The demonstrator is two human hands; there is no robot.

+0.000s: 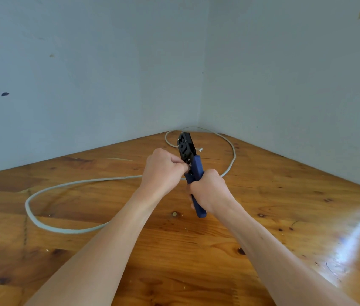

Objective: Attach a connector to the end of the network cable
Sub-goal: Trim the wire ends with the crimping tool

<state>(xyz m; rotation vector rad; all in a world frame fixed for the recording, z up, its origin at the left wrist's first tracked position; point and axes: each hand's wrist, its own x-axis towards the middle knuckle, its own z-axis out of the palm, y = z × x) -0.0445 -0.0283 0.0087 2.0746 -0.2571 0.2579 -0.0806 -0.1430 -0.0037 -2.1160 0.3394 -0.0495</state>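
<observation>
A crimping tool (186, 150) with a black head and blue handles stands upright above the wooden table (285, 206). My right hand (210, 191) is closed around its blue handles. My left hand (163, 168) is closed next to the tool's jaws, its fingertips pinched at the tool where the cable end would be; the end itself is hidden by my fingers. The grey network cable (48, 224) loops over the table on the left and curls behind the tool. A small clear connector (200, 149) lies on the table just right of the tool's head.
Two pale blue walls (86, 74) meet in a corner behind the table. The cable's far loop (232, 149) lies near that corner. Bright glare shines on the table at the right.
</observation>
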